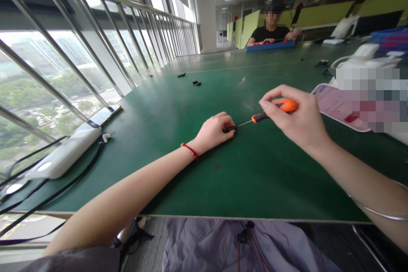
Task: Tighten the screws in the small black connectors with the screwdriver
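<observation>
The left hand (218, 129) is drawn into a close pinch low over the green table (178, 187), thumb and fingers nearly together on a small black part (230, 128), which pokes out on the side toward the other hand. The right hand (295, 114) is curled loosely around the screwdriver (259, 117), its thumb and fingertips on the dark section of the handle and the orange butt end lying back toward the palm. From that grip the thin metal shaft (245, 123) runs down and leftward to the pinched part; the tip appears to meet its near end, though whether it sits in a screw is too small to tell. The black part looks light and stiff, probably hard plastic or metal, and its small size likely makes it prone to twisting or slipping, so a firm pinch along its sides, clear of the tip, seems the best hold. The screwdriver looks rigid and easy to carry, with the thick handle the natural place to grasp and the slim shaft offering little purchase. Well beyond the left hand lie loose black pieces (195, 82); just right of the right hand is a phone (334, 106).
</observation>
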`<control>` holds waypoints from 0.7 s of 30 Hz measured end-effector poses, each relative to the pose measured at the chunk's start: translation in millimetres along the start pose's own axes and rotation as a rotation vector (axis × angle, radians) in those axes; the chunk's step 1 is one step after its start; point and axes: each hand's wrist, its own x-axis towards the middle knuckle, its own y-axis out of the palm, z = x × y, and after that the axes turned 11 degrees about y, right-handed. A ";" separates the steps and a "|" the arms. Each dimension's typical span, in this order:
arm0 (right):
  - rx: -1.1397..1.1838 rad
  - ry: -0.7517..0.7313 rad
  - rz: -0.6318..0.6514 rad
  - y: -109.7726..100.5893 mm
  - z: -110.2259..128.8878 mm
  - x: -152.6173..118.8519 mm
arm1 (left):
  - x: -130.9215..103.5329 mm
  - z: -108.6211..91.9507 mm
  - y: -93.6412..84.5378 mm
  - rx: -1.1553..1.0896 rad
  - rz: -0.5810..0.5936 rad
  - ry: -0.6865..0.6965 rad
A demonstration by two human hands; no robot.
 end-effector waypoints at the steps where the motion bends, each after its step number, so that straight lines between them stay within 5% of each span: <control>1: 0.025 -0.021 -0.007 0.6 -0.5 0.0 | -0.1 0.2 0.0 -0.002 -0.001 0.003; 16: 0.152 -0.069 0.010 7.1 -5.8 -0.3 | -0.3 0.3 0.0 0.000 0.001 0.009; 21: 0.024 -0.041 0.019 7.0 -6.3 -0.1 | 0.0 0.7 -0.3 -0.004 0.007 0.007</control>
